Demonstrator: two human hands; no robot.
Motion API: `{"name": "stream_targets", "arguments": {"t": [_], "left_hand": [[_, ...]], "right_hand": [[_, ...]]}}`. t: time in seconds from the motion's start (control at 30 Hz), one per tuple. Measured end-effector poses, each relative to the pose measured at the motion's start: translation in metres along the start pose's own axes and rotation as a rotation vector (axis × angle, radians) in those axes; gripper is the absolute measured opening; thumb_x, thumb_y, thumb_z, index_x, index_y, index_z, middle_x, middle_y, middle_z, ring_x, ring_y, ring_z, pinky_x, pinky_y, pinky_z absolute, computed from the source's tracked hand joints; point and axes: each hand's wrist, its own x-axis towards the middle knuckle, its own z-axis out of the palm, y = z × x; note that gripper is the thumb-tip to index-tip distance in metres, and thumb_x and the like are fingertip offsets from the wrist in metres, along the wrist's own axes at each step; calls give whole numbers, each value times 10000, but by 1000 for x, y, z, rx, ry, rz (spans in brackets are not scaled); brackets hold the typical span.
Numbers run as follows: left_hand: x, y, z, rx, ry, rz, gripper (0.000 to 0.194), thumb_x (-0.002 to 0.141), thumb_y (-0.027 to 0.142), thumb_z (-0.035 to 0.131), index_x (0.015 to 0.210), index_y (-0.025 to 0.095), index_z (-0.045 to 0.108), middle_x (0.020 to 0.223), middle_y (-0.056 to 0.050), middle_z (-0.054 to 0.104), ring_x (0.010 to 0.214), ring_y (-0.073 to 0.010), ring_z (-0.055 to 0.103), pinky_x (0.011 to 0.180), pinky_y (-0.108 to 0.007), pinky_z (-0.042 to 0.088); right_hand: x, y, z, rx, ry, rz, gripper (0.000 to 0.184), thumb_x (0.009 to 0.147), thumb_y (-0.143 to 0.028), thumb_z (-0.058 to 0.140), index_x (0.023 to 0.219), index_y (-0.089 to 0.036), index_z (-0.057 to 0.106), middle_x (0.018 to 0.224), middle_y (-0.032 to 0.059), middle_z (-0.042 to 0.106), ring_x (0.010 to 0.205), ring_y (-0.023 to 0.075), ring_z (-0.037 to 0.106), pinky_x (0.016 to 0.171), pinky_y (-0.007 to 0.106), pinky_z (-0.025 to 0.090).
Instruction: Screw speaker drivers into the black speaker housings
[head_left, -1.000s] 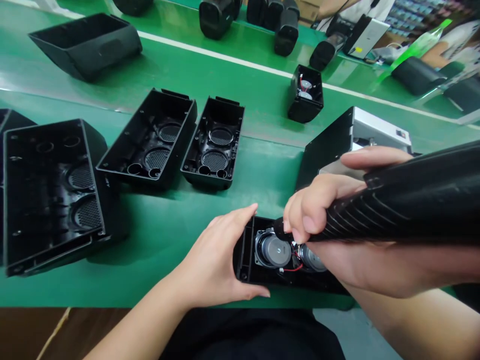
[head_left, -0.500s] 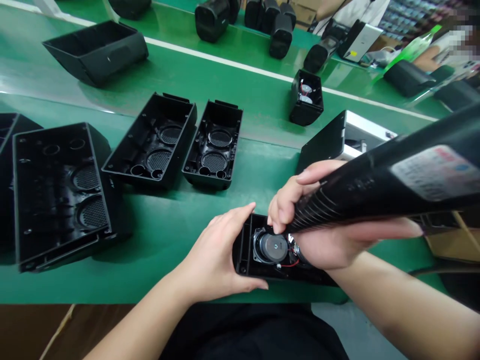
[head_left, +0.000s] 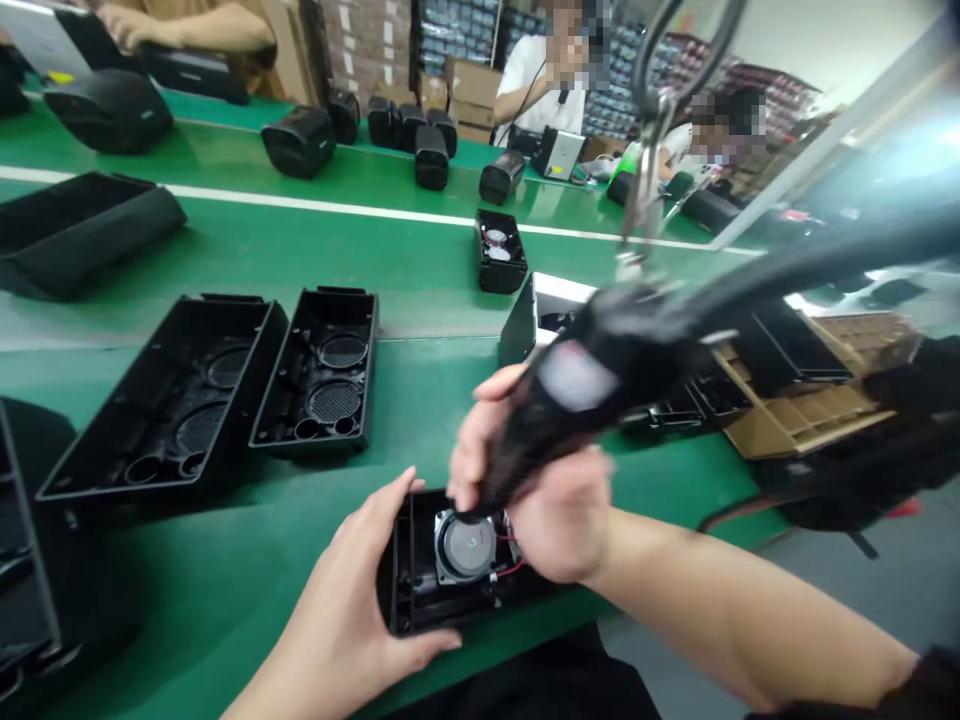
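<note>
My left hand (head_left: 349,590) grips the near-left end of a black speaker housing (head_left: 403,575), thumb on the front side and fingers on the far side. Inside the housing sits a round speaker driver (head_left: 466,546) on a square frame, with red wires (head_left: 514,569) beside it. My right hand (head_left: 559,510) is wrapped around a black electric screwdriver (head_left: 547,410), tilted over the housing and blurred. Its tip is hidden behind the hand and fingers. A metal hook (head_left: 643,180) and a thick cable (head_left: 810,260) join its upper end.
Open black housings with grilles, one wide (head_left: 161,400) and one narrow (head_left: 319,375), lie to the left. A housing with wired drivers (head_left: 500,250) stands farther back. Several finished-looking speakers (head_left: 431,155) line the far side. Other people (head_left: 544,85) are across the table. A cardboard divider box (head_left: 810,425) is at right.
The view has swung up and to the right, so the table things appear farther left and lower. The screwdriver's hook and cable have come into view. Both hands keep their holds.
</note>
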Motion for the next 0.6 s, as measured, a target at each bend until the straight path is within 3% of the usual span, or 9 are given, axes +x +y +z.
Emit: {"name": "stream_targets", "arguments": {"t": [0.1, 0.13, 0.2, 0.37, 0.6], "left_hand": [[-1, 0, 0, 43, 3, -38, 1281, 722, 532, 960, 1717, 378, 167, 1639, -158, 525, 1459, -451, 573, 1171, -657, 537], [-1, -1, 0, 47, -1, -49, 1278, 722, 535, 957, 1717, 380, 171, 1645, -154, 521, 1467, -449, 566, 1179, -660, 531], [-2, -2, 0, 51, -8, -60, 1280, 718, 557, 951, 1719, 384, 172, 1656, -149, 511, 1479, -449, 554, 1186, -669, 524], [-2, -2, 0, 70, 9, -64, 1250, 721, 584, 928, 1716, 377, 201, 1651, -145, 521, 1468, -451, 569, 1167, -658, 548], [2, 2, -2, 122, 29, -32, 1255, 704, 646, 922, 1711, 374, 226, 1603, -134, 585, 1403, -436, 637, 1099, -615, 613]], "right_hand": [[19, -53, -16, -155, 211, -106, 615, 946, -872, 540, 1077, -275, 607, 619, -41, 651, 453, 188, 585, 492, 375, 549], [26, -66, -25, -231, 290, -217, 624, 960, -874, 506, 1021, -264, 623, 592, -31, 637, 446, 189, 571, 464, 372, 525], [40, -78, -47, -358, 372, -342, 596, 944, -844, 571, 959, -252, 637, 582, -27, 604, 476, 191, 576, 430, 357, 473], [56, -52, -91, -391, 383, -383, 518, 981, -763, 566, 1036, -254, 644, 594, -28, 561, 452, 183, 538, 376, 320, 362], [48, -41, -90, -415, 366, -334, 478, 1037, -722, 511, 1075, -267, 653, 639, -12, 547, 466, 189, 535, 394, 320, 381]]}}
